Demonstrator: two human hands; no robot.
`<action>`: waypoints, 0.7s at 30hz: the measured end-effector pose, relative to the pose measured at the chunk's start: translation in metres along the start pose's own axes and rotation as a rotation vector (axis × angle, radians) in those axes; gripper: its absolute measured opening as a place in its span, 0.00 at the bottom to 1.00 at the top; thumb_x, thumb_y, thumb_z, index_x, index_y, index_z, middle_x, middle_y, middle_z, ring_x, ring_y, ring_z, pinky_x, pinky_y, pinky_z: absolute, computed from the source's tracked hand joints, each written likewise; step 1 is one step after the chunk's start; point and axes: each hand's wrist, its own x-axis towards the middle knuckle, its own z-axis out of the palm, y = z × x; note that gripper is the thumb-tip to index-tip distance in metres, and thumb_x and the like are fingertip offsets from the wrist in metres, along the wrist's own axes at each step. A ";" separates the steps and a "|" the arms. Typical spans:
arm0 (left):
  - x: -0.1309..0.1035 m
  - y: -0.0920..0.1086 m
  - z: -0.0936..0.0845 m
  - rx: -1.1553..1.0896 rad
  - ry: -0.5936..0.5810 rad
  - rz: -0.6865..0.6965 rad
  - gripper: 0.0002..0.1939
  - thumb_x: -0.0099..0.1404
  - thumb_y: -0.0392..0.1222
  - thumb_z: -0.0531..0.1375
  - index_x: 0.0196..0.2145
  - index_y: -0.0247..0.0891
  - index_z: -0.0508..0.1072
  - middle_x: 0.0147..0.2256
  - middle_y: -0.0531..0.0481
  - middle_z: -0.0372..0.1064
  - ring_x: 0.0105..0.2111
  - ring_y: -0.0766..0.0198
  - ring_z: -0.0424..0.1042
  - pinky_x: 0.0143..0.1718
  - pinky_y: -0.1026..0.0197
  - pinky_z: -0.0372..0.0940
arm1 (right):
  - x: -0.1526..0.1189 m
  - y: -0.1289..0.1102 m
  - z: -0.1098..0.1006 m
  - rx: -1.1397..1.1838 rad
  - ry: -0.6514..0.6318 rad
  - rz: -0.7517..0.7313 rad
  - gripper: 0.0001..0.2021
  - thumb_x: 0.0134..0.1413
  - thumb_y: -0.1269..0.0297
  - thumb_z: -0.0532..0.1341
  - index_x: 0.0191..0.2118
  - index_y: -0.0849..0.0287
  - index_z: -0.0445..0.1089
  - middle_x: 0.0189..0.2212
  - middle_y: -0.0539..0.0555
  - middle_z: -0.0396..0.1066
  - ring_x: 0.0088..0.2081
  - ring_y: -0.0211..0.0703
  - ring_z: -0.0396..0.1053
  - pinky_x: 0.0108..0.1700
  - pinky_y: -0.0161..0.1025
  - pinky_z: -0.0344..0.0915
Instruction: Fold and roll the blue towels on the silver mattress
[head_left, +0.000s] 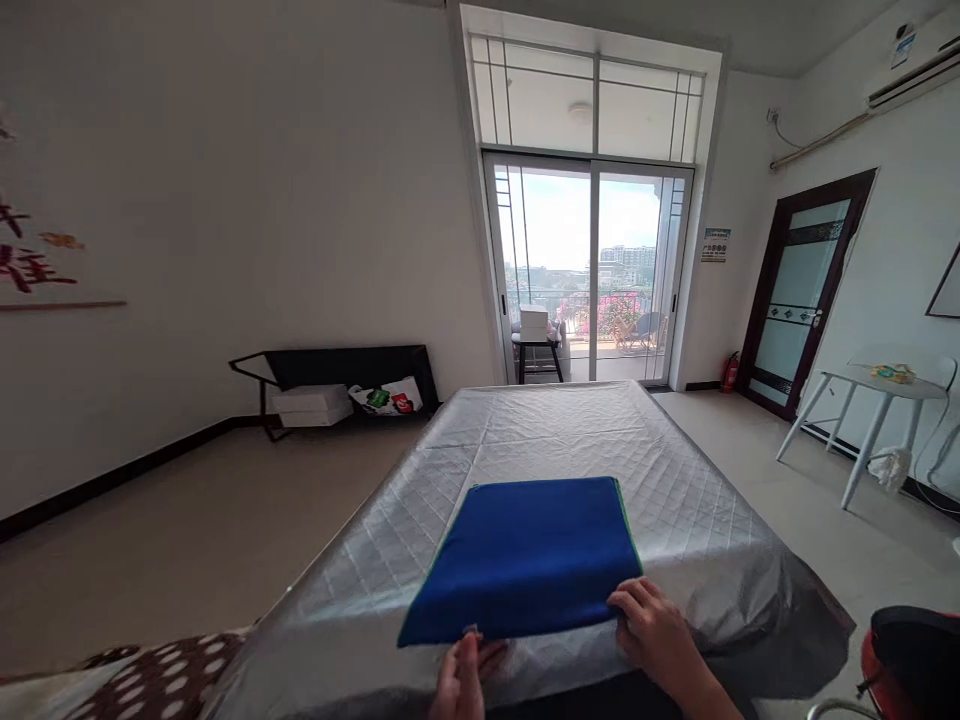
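A blue cloth (536, 555) with thin green edging lies spread on the silver quilted cover (570, 425) of a table. Its near edge is lifted a little. My left hand (466, 675) pinches that edge left of its middle, where a small pale tag shows by the fingertips. At the cloth's near right corner, my right hand (651, 625) has its thumb and fingers closed on the edge.
Brown polka-dot fabric (161, 680) is at the lower left, and a red and black object (911, 660) at the lower right. A black bench (345, 365) stands by the left wall, a white table (881, 380) on the right. Glass sliding doors (592, 270) are beyond.
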 end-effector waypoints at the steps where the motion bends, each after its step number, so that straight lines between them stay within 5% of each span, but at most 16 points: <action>1: -0.009 -0.003 0.012 -0.115 -0.048 -0.083 0.18 0.65 0.61 0.57 0.41 0.43 0.65 0.30 0.45 0.80 0.38 0.49 0.81 0.44 0.48 0.74 | 0.000 -0.002 -0.002 -0.007 0.004 0.009 0.20 0.48 0.81 0.59 0.44 0.50 0.71 0.42 0.51 0.74 0.43 0.45 0.73 0.43 0.38 0.70; 6: -0.035 -0.033 0.047 -0.504 -0.232 -0.354 0.32 0.55 0.62 0.67 0.51 0.44 0.67 0.42 0.39 0.79 0.48 0.48 0.77 0.54 0.47 0.68 | 0.002 -0.005 -0.006 -0.008 0.029 0.034 0.20 0.50 0.78 0.61 0.47 0.49 0.71 0.43 0.51 0.74 0.43 0.45 0.73 0.44 0.38 0.71; 10: -0.022 -0.041 0.054 -0.617 -0.329 -0.298 0.39 0.56 0.60 0.67 0.62 0.52 0.61 0.42 0.45 0.79 0.48 0.53 0.77 0.55 0.51 0.67 | 0.002 -0.001 -0.004 0.039 0.081 0.025 0.19 0.50 0.80 0.59 0.44 0.50 0.71 0.40 0.50 0.75 0.44 0.44 0.73 0.46 0.38 0.71; 18: 0.000 0.044 0.076 -0.593 -0.161 -0.406 0.20 0.64 0.36 0.62 0.54 0.38 0.70 0.32 0.48 0.79 0.33 0.57 0.80 0.47 0.50 0.74 | -0.002 -0.007 -0.004 0.084 0.188 -0.071 0.19 0.51 0.79 0.60 0.47 0.50 0.70 0.39 0.50 0.75 0.42 0.43 0.73 0.46 0.40 0.71; 21: 0.019 0.071 0.071 -0.534 -0.144 -0.360 0.16 0.63 0.32 0.60 0.49 0.37 0.71 0.28 0.53 0.76 0.28 0.61 0.78 0.42 0.51 0.74 | -0.003 -0.015 -0.011 0.145 0.160 -0.123 0.18 0.53 0.77 0.61 0.48 0.51 0.69 0.40 0.50 0.75 0.43 0.43 0.73 0.46 0.40 0.71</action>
